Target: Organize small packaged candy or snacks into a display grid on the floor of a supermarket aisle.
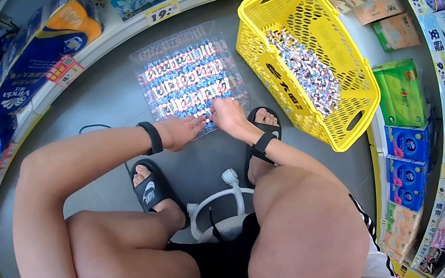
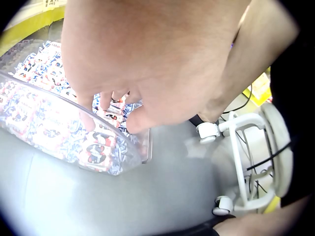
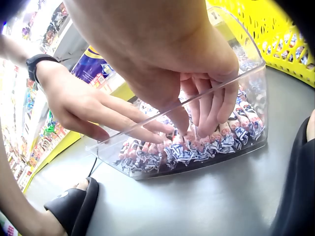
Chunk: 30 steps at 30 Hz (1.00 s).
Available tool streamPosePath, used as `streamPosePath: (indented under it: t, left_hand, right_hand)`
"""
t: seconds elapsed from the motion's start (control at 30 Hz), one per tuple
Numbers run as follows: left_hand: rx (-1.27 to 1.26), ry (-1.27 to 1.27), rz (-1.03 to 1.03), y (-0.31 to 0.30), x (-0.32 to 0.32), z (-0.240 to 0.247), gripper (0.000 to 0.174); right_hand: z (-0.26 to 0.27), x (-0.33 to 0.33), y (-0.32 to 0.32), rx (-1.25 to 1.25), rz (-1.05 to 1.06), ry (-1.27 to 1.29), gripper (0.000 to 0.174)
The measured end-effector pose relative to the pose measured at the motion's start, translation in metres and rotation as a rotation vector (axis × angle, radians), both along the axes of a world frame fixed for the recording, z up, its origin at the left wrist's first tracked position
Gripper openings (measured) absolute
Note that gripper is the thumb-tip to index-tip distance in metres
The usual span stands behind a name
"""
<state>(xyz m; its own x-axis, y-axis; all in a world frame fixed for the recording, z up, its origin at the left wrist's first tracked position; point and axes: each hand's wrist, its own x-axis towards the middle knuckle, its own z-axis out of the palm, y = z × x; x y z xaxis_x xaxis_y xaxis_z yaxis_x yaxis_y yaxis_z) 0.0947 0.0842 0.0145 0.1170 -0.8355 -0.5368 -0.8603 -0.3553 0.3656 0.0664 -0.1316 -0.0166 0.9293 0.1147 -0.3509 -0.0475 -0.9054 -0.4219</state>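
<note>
A clear plastic bin (image 1: 145,63) on the floor holds wrapped candies (image 1: 188,78) laid side by side in rows, their wrappers white, red and blue. My left hand (image 1: 178,131) reaches over the near rim with its fingers extended, fingertips on the front row in the right wrist view. Beside it, my right hand (image 3: 197,64) reaches down inside the bin. Its thumb and fingers come together at a candy in that same row, pinching it. In the left wrist view the back of my left hand (image 2: 147,59) covers part of the rows.
Right of the bin stands a yellow basket (image 1: 339,59) with a heap of loose candies (image 1: 305,68). Shelves with tissue packs (image 1: 399,93) curve around. My slippered feet (image 1: 153,187) flank the bin's near side, and a white wheeled stool base (image 1: 215,197) is below me.
</note>
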Motion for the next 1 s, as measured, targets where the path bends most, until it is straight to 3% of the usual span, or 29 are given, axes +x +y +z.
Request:
streamPosePath:
  t: [0.13,0.23,0.3,0.4,0.53,0.77,1.0]
  left_hand:
    - [0.022,0.014,0.022,-0.004,0.002,0.008,0.081]
    - [0.026,-0.018,0.072,-0.003,0.001,0.013,0.081]
    - [0.033,-0.049,0.088,-0.001,0.000,0.016,0.082]
    - [0.052,-0.119,0.130,0.000,-0.002,0.014,0.083]
    - [0.041,-0.187,0.208,0.004,0.001,0.011,0.080]
    - [0.006,-0.103,0.166,0.012,0.017,-0.011,0.079]
    - [-0.047,-0.110,0.182,0.003,0.021,0.000,0.081]
  right_hand:
    - [0.004,0.003,-0.001,-0.030,0.056,-0.005,0.025]
    - [0.007,0.003,-0.001,-0.003,0.113,-0.146,0.031]
    - [0.009,0.003,0.000,-0.071,0.272,-0.389,0.043]
    - [-0.001,0.003,0.000,-0.184,0.380,-0.440,0.048]
    - [-0.005,0.003,0.001,-0.236,0.399,-0.438,0.047]
    - [0.002,0.004,0.006,-0.307,0.446,-0.441,0.044]
    - [0.002,0.006,0.003,-0.290,0.468,-0.554,0.047]
